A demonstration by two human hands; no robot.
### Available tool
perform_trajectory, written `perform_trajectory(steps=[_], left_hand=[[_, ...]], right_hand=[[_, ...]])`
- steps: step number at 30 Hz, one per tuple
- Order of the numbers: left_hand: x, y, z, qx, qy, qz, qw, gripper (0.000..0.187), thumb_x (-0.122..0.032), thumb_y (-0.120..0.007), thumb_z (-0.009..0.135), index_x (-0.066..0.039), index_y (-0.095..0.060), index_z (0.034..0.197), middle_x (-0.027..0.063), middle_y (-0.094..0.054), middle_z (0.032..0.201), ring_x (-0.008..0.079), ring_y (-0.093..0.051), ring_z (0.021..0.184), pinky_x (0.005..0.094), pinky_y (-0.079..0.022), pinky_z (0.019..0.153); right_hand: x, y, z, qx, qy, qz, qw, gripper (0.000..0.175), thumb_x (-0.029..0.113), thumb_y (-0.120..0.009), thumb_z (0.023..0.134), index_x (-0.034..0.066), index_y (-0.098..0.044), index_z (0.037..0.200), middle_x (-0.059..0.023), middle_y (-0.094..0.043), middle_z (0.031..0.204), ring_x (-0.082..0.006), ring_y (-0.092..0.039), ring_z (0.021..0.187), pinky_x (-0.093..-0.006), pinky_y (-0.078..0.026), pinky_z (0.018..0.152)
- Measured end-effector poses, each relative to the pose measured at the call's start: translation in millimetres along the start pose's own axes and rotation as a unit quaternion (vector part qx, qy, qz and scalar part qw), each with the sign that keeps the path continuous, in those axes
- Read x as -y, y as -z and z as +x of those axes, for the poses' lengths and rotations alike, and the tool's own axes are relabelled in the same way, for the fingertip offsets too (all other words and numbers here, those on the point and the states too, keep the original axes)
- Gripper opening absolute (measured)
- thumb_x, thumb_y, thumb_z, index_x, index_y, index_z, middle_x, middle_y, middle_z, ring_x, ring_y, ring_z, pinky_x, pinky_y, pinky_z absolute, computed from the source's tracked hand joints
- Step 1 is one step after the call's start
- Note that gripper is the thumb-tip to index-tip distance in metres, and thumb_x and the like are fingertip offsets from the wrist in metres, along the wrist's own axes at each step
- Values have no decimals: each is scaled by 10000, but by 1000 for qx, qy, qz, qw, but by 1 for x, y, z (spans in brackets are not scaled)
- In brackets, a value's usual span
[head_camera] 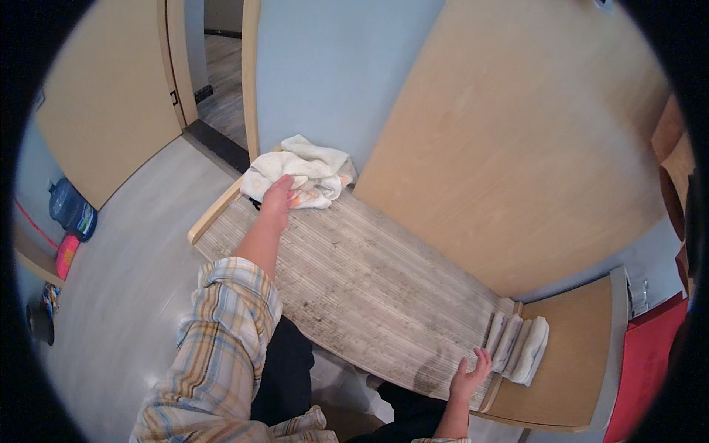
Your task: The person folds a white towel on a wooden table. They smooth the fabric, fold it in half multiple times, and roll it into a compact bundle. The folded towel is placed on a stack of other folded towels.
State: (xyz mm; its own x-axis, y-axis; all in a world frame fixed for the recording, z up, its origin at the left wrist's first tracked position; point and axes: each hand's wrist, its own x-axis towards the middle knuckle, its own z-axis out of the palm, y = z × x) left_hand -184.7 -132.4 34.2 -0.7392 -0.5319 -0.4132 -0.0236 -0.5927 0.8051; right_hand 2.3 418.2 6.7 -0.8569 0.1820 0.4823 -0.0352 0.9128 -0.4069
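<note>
My left hand reaches to the far left end of a bench-like surface with a striped, stained top. It grips the near side of a crumpled white cloth with orange and pale printed patches; some fingers are hidden behind the fabric. My right hand hovers at the near right, fingers apart and holding nothing. Just beyond it, several folded cloths in white and beige are packed in a row at the surface's right end. A dark stain marks the top left of that hand.
A large wooden panel leans behind the surface. Wooden edging borders its left end. To the left are a doorway, a large blue water bottle and a pink object. A red item stands far right.
</note>
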Motion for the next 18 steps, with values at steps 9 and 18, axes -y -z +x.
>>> perform_trajectory(steps=[9,18], left_hand=[[5,-4,5,8,-6,-44,999,528,-219,-659,867,-79,-489,1347,59,-438,1413,214,-358,1309,381,-215,1097],[-12,-21,4,14,-20,-121,992,501,-269,-651,887,-70,-514,1326,28,-492,1355,196,-395,1274,344,-295,1059]], right_hand=[[28,-17,2,48,-11,47,998,450,12,-678,726,100,-545,1147,-154,-525,1221,-344,-434,1197,-467,-283,1038],[39,-16,4,39,-26,95,994,408,47,-670,739,73,-562,1131,-158,-550,1175,-350,-456,1155,-449,-309,1023]])
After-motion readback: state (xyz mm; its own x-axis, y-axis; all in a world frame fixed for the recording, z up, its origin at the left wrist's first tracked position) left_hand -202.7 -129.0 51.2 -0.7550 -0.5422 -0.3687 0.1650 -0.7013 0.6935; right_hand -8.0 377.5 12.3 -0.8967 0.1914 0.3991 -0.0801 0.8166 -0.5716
